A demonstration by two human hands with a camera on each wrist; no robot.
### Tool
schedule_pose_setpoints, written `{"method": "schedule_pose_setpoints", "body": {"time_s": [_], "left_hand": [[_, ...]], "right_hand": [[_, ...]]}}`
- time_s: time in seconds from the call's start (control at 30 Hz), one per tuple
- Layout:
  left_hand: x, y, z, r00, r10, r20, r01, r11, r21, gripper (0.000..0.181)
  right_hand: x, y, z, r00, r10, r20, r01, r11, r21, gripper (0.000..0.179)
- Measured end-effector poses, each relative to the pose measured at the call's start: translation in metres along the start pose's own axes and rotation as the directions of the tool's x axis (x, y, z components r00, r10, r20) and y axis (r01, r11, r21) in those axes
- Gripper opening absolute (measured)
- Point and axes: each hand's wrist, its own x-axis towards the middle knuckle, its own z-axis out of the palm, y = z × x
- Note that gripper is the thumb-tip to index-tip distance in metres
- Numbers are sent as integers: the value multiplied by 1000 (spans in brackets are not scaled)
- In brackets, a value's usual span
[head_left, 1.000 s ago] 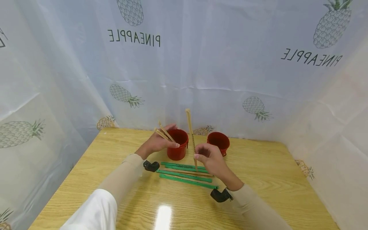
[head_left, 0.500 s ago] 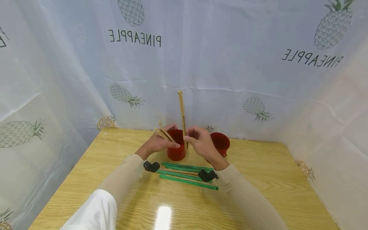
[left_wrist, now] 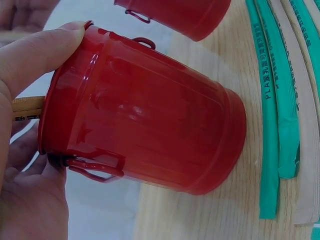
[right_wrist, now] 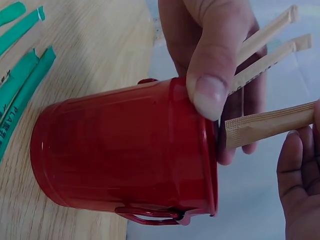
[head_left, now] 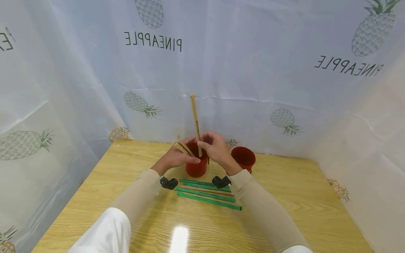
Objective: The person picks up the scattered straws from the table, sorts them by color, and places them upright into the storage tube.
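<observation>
My left hand [head_left: 174, 157] holds a small red bucket [head_left: 196, 169] at its rim, thumb against the near side in the left wrist view. Two brown paper-wrapped straws [right_wrist: 264, 62] lean out of this bucket beside the left hand. Between thumb and fingers, my right hand [head_left: 216, 149] pinches another brown paper-wrapped straw [head_left: 194, 111], held nearly upright over the bucket mouth. The crimped lower end of that straw [right_wrist: 240, 133] is right at the rim in the right wrist view.
A second red bucket [head_left: 243, 151] stands to the right, close behind the right forearm. Several green paper-wrapped straws [head_left: 210, 202] lie in a row on the wooden table [head_left: 202, 232] in front, with a brown one [head_left: 207, 190] among them. A pineapple-print curtain [head_left: 221, 70] hangs behind.
My right hand has carried the brown straw leftward and up from above the green straws to the bucket mouth. The left hand keeps its hold on the bucket.
</observation>
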Motion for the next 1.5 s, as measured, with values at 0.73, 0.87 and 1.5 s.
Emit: {"method": "schedule_pose_setpoints", "body": {"time_s": [0.73,0.87,1.5], "left_hand": [[4,-3,8,997,36,61,-32,997,-64,86],[1,-2,7,999,-27,21,27,1000,-9,101],[0,1,0,999,-43,9,43,999,-15,95]], "right_hand": [[-1,26,11,998,41,47,-34,988,-148,14],[-4,29,7,998,48,27,-44,990,-131,16],[-88,55,-15,995,94,30,-90,988,-125,11]]}}
